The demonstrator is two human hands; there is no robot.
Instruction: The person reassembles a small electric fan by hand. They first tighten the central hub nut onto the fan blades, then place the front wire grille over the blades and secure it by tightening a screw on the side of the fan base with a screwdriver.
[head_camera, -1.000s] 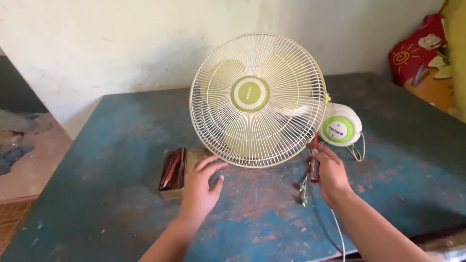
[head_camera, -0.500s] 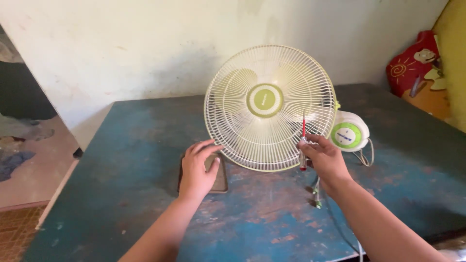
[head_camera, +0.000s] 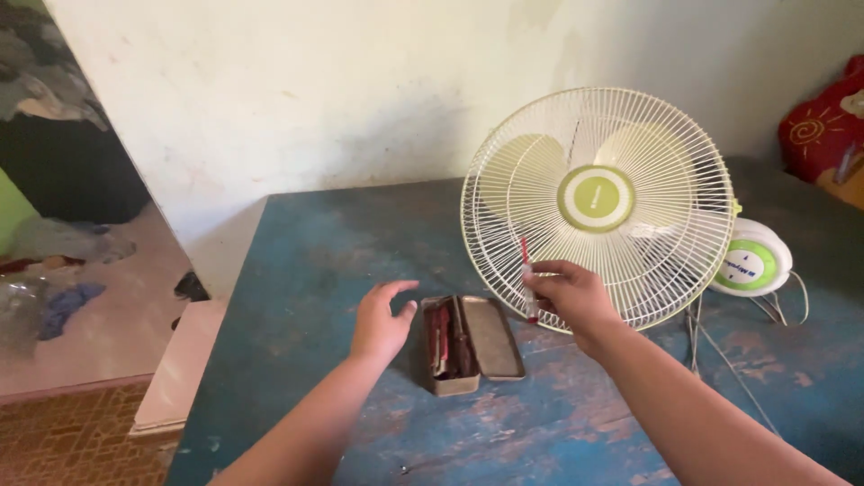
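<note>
Left hand open, fingers spread, hovering just beside open grey metal tool tin. Right hand pinching red-handled screwdriver upright against cream wire fan grille. Since a moment ago: lifted off blue table.

soft even daylight, faint shadows, slight blur

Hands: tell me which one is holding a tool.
The right hand grips a slim red-handled tool upright in front of the fan grille. The left hand is open and empty beside the open metal tin.
</note>
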